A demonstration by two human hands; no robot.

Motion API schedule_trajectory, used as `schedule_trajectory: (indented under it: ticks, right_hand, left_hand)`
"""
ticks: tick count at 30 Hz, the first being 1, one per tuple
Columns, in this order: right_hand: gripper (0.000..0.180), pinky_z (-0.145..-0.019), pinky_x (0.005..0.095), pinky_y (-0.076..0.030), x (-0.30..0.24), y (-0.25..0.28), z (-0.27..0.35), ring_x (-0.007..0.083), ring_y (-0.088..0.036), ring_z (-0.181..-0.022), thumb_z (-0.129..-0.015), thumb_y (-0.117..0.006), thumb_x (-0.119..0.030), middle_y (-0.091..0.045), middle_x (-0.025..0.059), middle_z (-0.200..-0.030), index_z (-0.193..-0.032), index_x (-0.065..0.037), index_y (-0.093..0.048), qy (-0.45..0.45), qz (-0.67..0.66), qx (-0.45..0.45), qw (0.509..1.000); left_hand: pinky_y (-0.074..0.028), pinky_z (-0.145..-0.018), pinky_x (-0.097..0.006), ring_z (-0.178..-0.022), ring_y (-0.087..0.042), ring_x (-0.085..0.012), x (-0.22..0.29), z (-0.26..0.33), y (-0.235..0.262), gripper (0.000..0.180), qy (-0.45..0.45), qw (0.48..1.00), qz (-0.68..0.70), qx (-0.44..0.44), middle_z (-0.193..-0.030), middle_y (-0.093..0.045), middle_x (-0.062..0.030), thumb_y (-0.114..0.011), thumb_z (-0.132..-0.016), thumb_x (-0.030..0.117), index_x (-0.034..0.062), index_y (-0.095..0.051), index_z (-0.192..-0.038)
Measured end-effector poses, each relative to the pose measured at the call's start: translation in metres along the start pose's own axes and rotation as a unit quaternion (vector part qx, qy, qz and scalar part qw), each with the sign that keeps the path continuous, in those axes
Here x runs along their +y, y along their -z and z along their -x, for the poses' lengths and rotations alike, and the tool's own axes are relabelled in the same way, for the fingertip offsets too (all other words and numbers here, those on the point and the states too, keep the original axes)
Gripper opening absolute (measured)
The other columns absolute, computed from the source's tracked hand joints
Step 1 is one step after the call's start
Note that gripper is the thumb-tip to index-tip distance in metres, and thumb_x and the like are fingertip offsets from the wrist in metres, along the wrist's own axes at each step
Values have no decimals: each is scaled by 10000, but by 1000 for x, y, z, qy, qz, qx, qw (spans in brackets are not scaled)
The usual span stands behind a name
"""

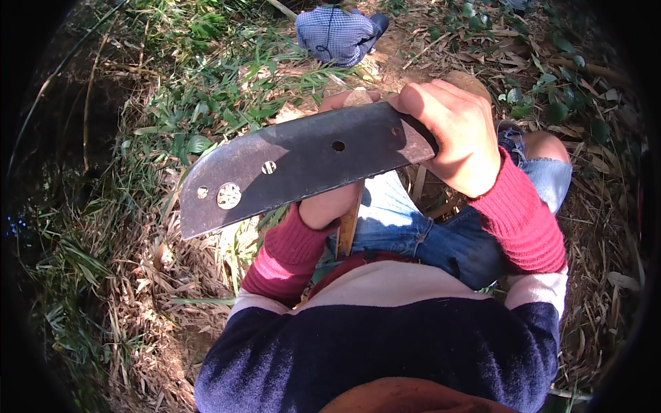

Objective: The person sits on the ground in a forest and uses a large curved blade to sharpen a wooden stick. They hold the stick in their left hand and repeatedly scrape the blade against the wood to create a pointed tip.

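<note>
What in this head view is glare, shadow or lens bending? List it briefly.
Head view: hard sunlight bleaches the right hand and the dry leaves; the dark curved blade carries a soft sheen and a shadow band near the hand; the left hand sits shaded behind it; fisheye corners go black, and the far person's checked shirt looks squeezed at the rim.
</note>
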State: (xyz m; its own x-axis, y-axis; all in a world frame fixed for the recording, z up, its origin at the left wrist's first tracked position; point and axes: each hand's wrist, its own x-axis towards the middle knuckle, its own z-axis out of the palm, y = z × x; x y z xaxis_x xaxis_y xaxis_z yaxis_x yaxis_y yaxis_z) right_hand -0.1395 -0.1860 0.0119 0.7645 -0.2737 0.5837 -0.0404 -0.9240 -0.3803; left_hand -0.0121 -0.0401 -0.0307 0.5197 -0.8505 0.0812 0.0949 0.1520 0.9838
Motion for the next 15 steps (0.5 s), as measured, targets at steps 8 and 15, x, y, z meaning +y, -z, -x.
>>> schedule_trajectory:
  ticks: [8,15]
  right_hand:
    - [266,-620,440,-524,12,1,2,308,-657,-793,-779,-653,-136,-609,73,-772,-1033,-126,-575,10,25,-35,999]
    - [260,-629,441,-537,39,-6,2,290,-665,-807,-772,-611,-51,-611,60,-778,-1009,-150,-576,28,136,-35,990]
  left_hand:
    - [-480,-558,-245,-639,-603,-106,-9,1,17,214,56,993,0,-104,-710,-631,-39,-453,-1009,9,15,-631,-892]
    - [-435,-523,-248,-579,-547,-128,-14,-7,20,263,46,997,16,-65,-669,-578,-43,-470,-1045,131,24,-575,-829]
